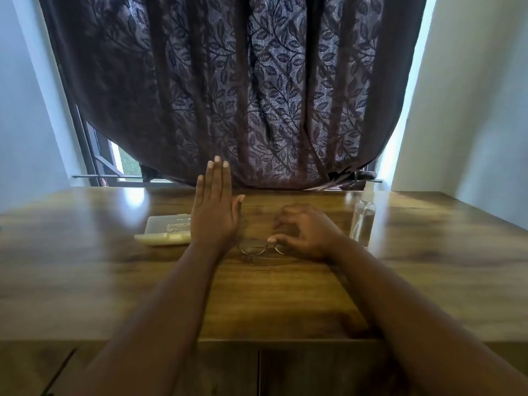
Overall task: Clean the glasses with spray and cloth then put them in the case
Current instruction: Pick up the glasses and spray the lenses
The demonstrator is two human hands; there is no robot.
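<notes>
Thin-framed glasses [253, 247] lie on the wooden table [114, 267] between my hands. My right hand [305, 232] curls over their right half, with a fingertip touching the bridge; that lens is mostly hidden under it. My left hand [214, 210] is raised flat, fingers straight and together, holding nothing, just left of the glasses. A pale translucent case [165, 231] lies closed on the table behind my left hand. A clear spray bottle [363, 221] stands upright to the right of my right hand. No cloth is visible.
A dark leaf-patterned curtain [243, 95] hangs behind the table's far edge, over a window with bars [100, 167]. White walls stand on both sides. The table's near edge [285, 341] runs across below my forearms.
</notes>
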